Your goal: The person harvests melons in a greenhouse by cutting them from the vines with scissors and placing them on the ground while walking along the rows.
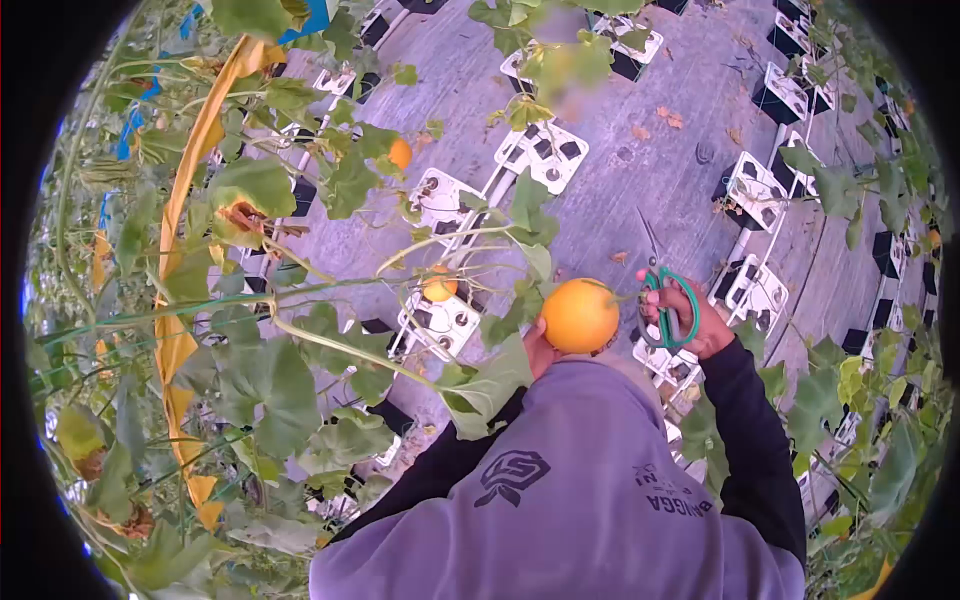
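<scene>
A round orange-yellow fruit (581, 316) rests in my left hand (540, 349), whose fingers wrap its left side and are partly hidden behind it. A short green stem (625, 297) sticks out from the fruit's upper right. My right hand (680, 315) is closed on green-handled scissors (667, 309), just right of the fruit. The scissor blades point up and slightly left, away from the fruit, and look narrowly parted.
Leafy vines and a yellow ribbon (180, 250) hang at the left. Smaller orange fruits (439, 284) show among the leaves. White-topped planters (555, 155) and pipes run in rows over the grey floor covering (620, 180). A green string (230, 299) crosses the left side.
</scene>
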`<state>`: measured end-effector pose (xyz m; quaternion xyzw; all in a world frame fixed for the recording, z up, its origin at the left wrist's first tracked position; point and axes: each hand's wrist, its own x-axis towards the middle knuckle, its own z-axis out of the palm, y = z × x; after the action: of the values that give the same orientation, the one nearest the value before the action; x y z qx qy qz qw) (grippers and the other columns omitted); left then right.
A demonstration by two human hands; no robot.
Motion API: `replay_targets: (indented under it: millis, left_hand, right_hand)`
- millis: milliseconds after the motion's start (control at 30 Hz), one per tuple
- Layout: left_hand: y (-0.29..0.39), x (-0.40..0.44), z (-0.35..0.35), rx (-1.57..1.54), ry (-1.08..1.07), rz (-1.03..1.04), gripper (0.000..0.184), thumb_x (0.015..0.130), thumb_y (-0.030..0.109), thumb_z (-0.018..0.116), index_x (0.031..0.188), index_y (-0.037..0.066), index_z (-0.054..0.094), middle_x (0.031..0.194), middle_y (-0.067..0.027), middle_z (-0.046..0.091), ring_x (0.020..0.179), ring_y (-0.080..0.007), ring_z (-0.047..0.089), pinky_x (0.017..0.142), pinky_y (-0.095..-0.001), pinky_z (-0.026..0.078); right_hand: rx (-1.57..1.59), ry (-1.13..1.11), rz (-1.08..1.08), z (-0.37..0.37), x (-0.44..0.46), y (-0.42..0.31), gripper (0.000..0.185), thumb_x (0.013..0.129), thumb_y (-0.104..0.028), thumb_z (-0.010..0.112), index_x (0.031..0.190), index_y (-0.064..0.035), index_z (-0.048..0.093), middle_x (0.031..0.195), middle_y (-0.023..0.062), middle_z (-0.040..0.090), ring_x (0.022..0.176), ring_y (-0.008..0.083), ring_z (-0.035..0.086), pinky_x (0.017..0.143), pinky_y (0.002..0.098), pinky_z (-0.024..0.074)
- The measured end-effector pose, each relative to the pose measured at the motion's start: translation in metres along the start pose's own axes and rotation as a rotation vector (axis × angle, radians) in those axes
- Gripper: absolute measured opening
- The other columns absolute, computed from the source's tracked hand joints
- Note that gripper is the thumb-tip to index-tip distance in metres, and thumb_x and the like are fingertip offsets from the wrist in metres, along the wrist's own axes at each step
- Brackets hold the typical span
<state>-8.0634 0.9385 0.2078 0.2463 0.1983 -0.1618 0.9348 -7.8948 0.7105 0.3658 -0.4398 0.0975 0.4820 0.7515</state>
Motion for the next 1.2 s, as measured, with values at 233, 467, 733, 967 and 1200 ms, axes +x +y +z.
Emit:
replay_targets:
  millis: [233, 467, 733, 967, 1200]
  left_hand:
    - [-0.016, 0.037, -0.022, 1.462, 0.448, 0.266, 0.048, 0.072, 0.017, 0.066, 0.112, 0.003, 0.045, 0.109, -0.019, 0.049, 0.103, -0.0355, 0.048, 0.088, -0.0401, 0.04]
    - [-0.047, 0.025, -0.017, 1.106, 0.875, 0.085, 0.026, 0.071, 0.015, 0.062, 0.092, 0.004, 0.052, 0.097, -0.0158, 0.055, 0.092, -0.0353, 0.052, 0.08, -0.0415, 0.042]
    - [-0.05, 0.048, 0.002, 1.054, 1.092, -0.072, 0.037, 0.071, 0.019, 0.065, 0.1, 0.002, 0.05, 0.096, -0.0199, 0.055, 0.092, -0.0387, 0.05, 0.081, -0.0441, 0.041]
    - [0.023, 0.099, 0.033, 0.576, 1.163, -0.252, 0.021, 0.082, 0.024, 0.052, 0.091, 0.006, 0.058, 0.101, -0.0151, 0.055, 0.087, -0.0387, 0.053, 0.075, -0.0452, 0.044]
    - [0.057, 0.122, 0.055, 0.527, 1.355, -0.478, 0.02, 0.079, 0.019, 0.056, 0.093, 0.006, 0.056, 0.09, -0.0185, 0.056, 0.074, -0.037, 0.054, 0.066, -0.0414, 0.045]
  right_hand:
    - [-0.091, -0.047, 0.174, -0.006, 0.223, 0.055, 0.022, 0.078, 0.001, 0.058, 0.1, 0.0004, 0.054, 0.069, 0.0031, 0.053, 0.06, 0.0119, 0.054, 0.055, 0.0228, 0.0447]
    - [0.165, 0.16, 0.188, -0.016, 0.423, 0.022, 0.019, 0.079, -0.004, 0.058, 0.096, -0.0008, 0.051, 0.076, 0.0067, 0.055, 0.064, 0.0132, 0.055, 0.055, 0.0204, 0.0473]
    - [0.206, 0.036, -0.008, 0.02, 0.669, 0.06, 0.027, 0.078, -0.006, 0.056, 0.103, -0.0005, 0.048, 0.077, 0.0057, 0.052, 0.069, 0.0135, 0.052, 0.063, 0.0241, 0.0444]
    - [-0.155, -0.057, -0.161, -0.029, 0.838, 0.087, 0.005, 0.081, -0.012, 0.05, 0.076, -0.0086, 0.051, 0.072, 0.0005, 0.051, 0.066, 0.0092, 0.05, 0.057, 0.0214, 0.042]
    - [0.086, 0.28, 0.158, -0.061, 0.94, 0.088, 0.012, 0.082, -0.012, 0.051, 0.07, -0.0084, 0.05, 0.064, 0.0007, 0.049, 0.062, 0.0088, 0.049, 0.055, 0.0199, 0.0429]
